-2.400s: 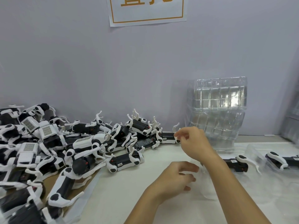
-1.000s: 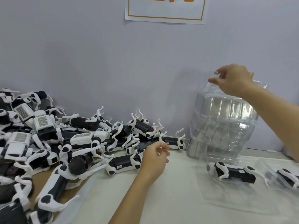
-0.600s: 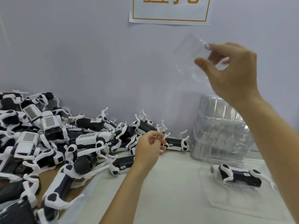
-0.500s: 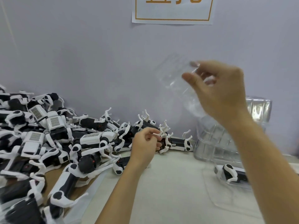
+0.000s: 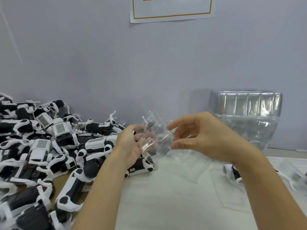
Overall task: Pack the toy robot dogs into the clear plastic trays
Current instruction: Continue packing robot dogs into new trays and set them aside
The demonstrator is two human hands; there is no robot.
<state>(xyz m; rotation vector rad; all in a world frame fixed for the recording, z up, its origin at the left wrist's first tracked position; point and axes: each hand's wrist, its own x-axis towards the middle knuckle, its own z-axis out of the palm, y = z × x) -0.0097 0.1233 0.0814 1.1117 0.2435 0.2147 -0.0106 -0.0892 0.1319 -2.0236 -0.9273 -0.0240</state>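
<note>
Toy robot dogs (image 5: 49, 146): most unpacked, heaped at frame left.
Clear tray (image 5: 157, 138): empty, gripped by left hand (image 5: 132, 146) and right hand (image 5: 204, 138).

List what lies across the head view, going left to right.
Pile of toy robot dogs → left hand → clear tray held between both hands → right hand → stack of clear trays.
</note>
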